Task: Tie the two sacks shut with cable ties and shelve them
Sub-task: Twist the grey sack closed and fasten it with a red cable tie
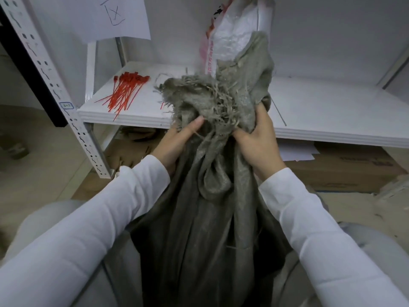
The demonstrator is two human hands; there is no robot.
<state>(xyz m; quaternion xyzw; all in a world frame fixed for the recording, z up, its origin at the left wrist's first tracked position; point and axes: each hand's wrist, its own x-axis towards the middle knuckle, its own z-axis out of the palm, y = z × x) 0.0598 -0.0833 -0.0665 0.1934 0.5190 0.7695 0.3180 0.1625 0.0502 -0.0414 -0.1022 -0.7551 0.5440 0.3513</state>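
A grey-green woven sack (205, 229) stands between my knees in front of the shelf. Its frayed mouth is bunched together at the top. My left hand (177, 140) grips the gathered neck from the left, thumb pressed on the fabric. My right hand (259, 142) clutches the neck from the right. A second sack (230, 34), white plastic with red print, stands upright on the white shelf (332, 107) behind the grey one. A heap of red cable ties (125, 89) lies on the shelf's left end, apart from both hands.
A perforated white shelf upright (66, 107) runs diagonally at the left. A paper sheet (119, 16) with handwriting hangs above the ties. Cardboard boxes (345, 171) and loose papers sit under the shelf on the floor.
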